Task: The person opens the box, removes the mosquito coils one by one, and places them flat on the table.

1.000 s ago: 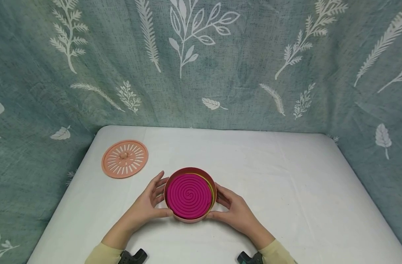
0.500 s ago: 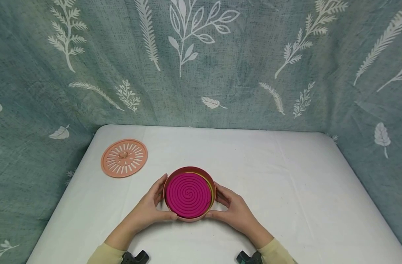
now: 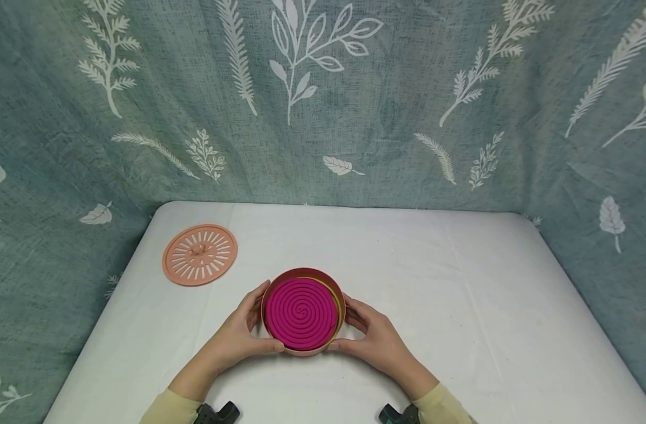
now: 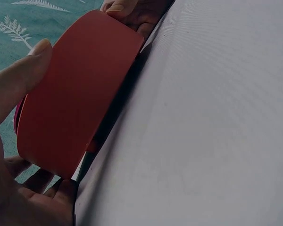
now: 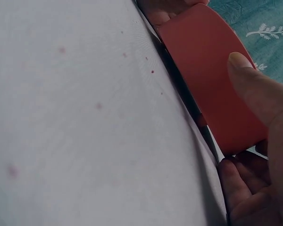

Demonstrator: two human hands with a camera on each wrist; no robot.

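Observation:
A round, shallow reddish-pink container (image 3: 304, 353) stands near the middle of the table, with a magenta spiral coil (image 3: 301, 313) lying in it, probably an incense coil by its shape. A yellowish edge shows beside the coil on the right. My left hand (image 3: 237, 335) grips the container's left side, its thumb on the near wall and the other fingers round the far side. Opposite it, my right hand (image 3: 374, 337) holds the right side the same way. Both wrist views show the plain outer wall (image 4: 80, 89) between thumb and fingers, slightly above the cloth on small feet.
An orange-pink slotted lid (image 3: 217, 272) with a small central knob lies at the table's back left. White cloth covers the table (image 3: 460, 306). Behind it hangs a green curtain (image 3: 386, 147) with white leaf prints.
Over the last second my left hand shifted its grip slightly, its thumb sliding rightward along the near wall and its fingers closing in. The container has barely moved.

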